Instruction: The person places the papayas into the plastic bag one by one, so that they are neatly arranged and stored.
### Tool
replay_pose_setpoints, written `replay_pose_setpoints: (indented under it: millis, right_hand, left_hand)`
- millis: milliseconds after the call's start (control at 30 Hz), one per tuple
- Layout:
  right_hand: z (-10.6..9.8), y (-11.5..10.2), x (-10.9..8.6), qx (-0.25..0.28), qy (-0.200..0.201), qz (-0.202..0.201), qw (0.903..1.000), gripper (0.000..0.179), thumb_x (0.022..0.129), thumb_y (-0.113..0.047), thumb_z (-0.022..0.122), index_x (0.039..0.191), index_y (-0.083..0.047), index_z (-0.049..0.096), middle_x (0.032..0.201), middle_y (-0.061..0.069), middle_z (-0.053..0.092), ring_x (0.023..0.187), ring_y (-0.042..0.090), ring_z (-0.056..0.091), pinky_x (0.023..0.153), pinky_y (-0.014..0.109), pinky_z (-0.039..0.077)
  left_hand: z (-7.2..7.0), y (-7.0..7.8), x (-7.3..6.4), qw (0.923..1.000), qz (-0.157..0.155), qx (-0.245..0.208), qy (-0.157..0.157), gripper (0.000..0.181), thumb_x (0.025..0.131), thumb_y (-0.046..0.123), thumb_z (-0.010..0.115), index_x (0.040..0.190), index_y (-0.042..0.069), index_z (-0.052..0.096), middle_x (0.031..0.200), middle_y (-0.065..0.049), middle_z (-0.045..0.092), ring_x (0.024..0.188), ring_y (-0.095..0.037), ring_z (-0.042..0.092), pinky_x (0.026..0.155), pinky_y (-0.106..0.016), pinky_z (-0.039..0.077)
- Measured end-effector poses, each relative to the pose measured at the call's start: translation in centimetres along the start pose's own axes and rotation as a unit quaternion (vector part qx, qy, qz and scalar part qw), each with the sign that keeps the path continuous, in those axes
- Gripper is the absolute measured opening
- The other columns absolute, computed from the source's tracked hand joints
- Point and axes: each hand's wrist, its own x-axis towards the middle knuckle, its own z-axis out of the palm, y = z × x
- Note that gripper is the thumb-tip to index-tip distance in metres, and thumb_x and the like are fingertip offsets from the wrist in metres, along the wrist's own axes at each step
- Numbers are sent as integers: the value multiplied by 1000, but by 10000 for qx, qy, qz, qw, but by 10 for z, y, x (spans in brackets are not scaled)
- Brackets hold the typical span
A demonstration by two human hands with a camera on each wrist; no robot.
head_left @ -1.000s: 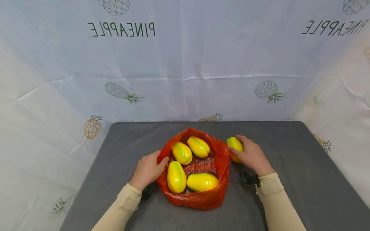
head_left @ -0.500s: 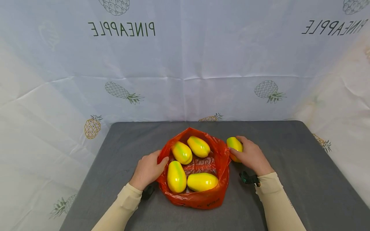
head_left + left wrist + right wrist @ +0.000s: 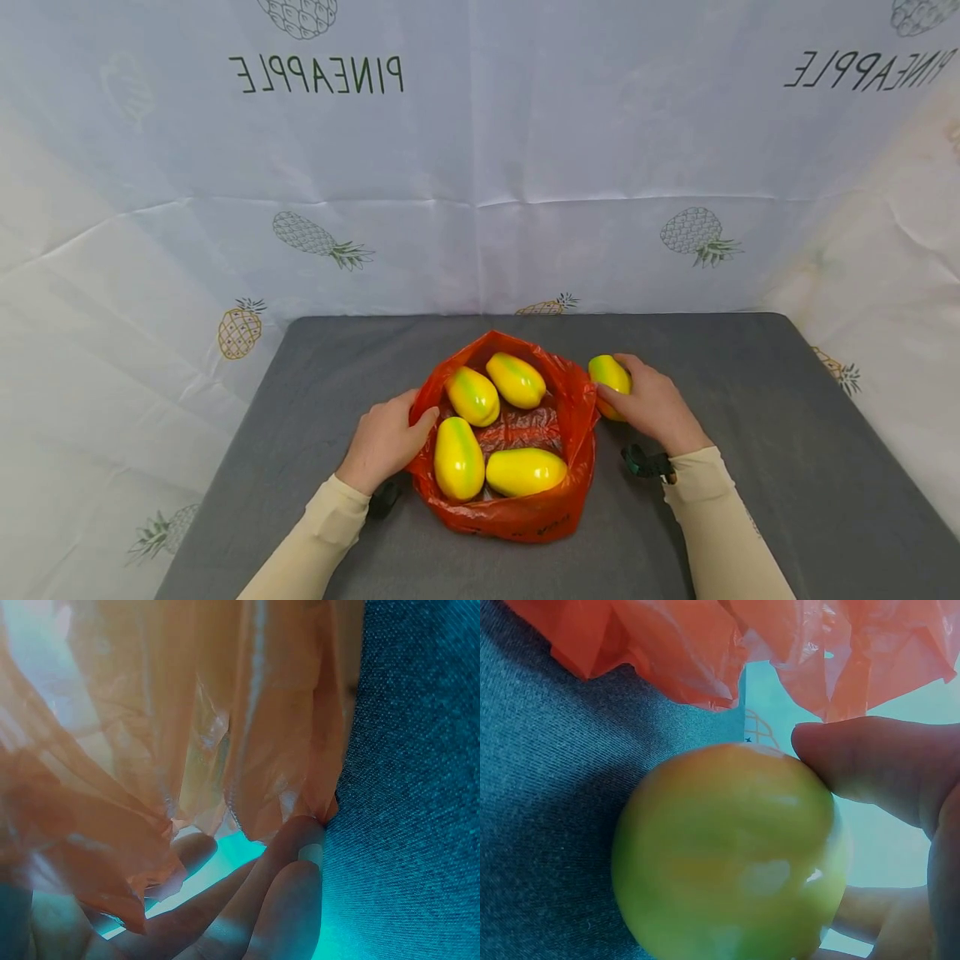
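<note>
A red plastic bag (image 3: 525, 521) stands with its mouth wide on the table. Inside lie several glossy yellow papayas (image 3: 527, 472) with green streaks. My left hand (image 3: 386, 437) pinches the bag's left rim, thumb over the inside edge; in the left wrist view its fingers sit under the crumpled film. To the right of the bag, my right hand (image 3: 656, 407) grips another papaya (image 3: 611, 377) between thumb and fingers. The right wrist view shows this papaya (image 3: 727, 855) end-on, close to the grey cloth, with the bag's crinkled edge (image 3: 690, 660) beside it.
The table (image 3: 750, 400) has a dark grey cloth cover. White fabric (image 3: 480, 150) printed with pineapples hangs behind it and at both sides. A dark strap (image 3: 647, 462) is on the right wrist.
</note>
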Motion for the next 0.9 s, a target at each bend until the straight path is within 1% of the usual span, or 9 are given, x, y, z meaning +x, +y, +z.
replay_pose_setpoints:
  millis: [233, 533, 900]
  right_hand:
    - [-1, 0, -1, 34, -19, 39, 10000, 81, 103, -49, 67, 160, 2, 41, 144, 30, 62, 112, 41, 66, 95, 57, 60]
    - [-1, 1, -1, 85, -77, 100, 9999, 83, 102, -51, 67, 161, 0, 40, 144, 30, 62, 113, 41, 66, 96, 57, 60]
    - [-3, 0, -2, 38, -46, 59, 10000, 83, 102, -52, 67, 161, 0, 40, 143, 29, 63, 112, 40, 66, 95, 57, 60]
  left_hand:
    - [0, 1, 0, 10000, -46, 8, -25, 29, 103, 33, 72, 120, 10, 72, 82, 0, 70, 66, -16, 60, 66, -34, 57]
    - [0, 1, 0, 10000, 33, 61, 23, 29, 103, 34, 72, 119, 11, 73, 85, -1, 72, 67, -16, 61, 68, -35, 58]
    - [0, 1, 1, 10000, 54, 30, 46, 27, 103, 33, 72, 118, 11, 73, 86, -2, 73, 67, -16, 61, 68, -36, 58]
